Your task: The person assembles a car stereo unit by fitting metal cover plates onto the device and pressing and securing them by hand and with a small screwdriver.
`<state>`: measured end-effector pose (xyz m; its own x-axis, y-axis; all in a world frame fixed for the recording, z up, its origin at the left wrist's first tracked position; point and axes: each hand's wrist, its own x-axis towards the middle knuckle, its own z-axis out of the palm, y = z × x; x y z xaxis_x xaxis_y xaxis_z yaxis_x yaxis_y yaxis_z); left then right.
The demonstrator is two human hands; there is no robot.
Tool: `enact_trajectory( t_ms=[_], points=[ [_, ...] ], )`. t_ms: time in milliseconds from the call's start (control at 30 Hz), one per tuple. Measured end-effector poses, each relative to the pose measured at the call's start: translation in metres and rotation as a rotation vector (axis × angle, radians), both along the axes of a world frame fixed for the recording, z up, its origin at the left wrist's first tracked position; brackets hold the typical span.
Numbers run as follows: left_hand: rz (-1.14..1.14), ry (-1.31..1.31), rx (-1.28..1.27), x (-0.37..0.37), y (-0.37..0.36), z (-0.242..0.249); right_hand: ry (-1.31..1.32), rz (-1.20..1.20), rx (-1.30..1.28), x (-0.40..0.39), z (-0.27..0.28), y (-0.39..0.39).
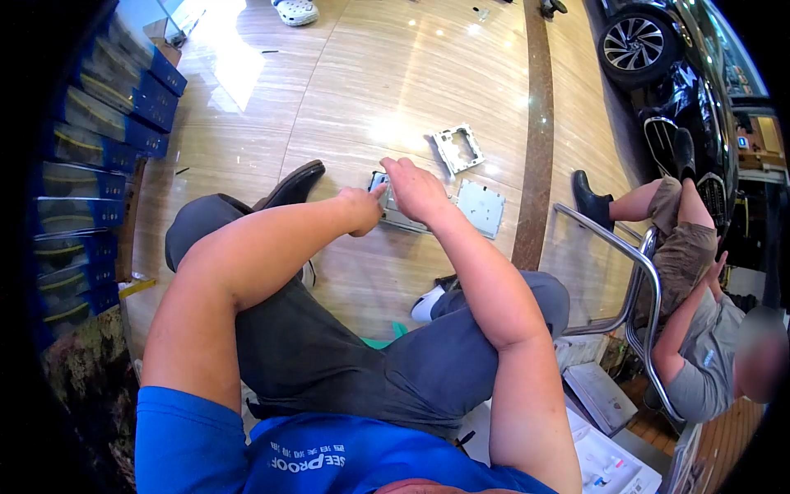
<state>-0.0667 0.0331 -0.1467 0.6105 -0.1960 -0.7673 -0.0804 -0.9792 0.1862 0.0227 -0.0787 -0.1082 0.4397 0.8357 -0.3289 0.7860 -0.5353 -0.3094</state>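
Observation:
A small silvery metal box (401, 219) lies on the floor between my feet, mostly covered by my hands. My left hand (362, 211) is at its left side, fingers curled in, with the fingertips by a dark corner of the box. Over the top of it bends my right hand (417, 191), its fingers drawn together and pointing left. Whatever is between the fingers of either hand is hidden or too small to make out. Right of the box lies a flat metal plate (480, 209), and above that a white open frame (458, 150).
Blue boxes (107, 107) are stacked along the left. At right, a person (699, 346) sits on a metal-tube chair (656, 305), near a black car (695, 107). A tray (613, 461) with small items is at lower right. A white clog (297, 11) shows at the top.

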Motion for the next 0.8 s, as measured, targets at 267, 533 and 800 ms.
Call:
enact_trajectory(
  t_ms=[267, 533, 800],
  points=[
    [0.006, 0.002, -0.015, 0.0, 0.001, 0.002, 0.005, -0.028, -0.089, 0.001, 0.003, 0.006],
    [0.006, -0.005, -0.003, -0.001, 0.001, 0.011, -0.028, 0.026, 0.131, -0.001, -0.004, -0.002],
    [0.005, 0.001, 0.002, -0.001, 0.001, 0.007, -0.01, -0.003, 0.046, -0.001, -0.002, -0.002]
  ],
)
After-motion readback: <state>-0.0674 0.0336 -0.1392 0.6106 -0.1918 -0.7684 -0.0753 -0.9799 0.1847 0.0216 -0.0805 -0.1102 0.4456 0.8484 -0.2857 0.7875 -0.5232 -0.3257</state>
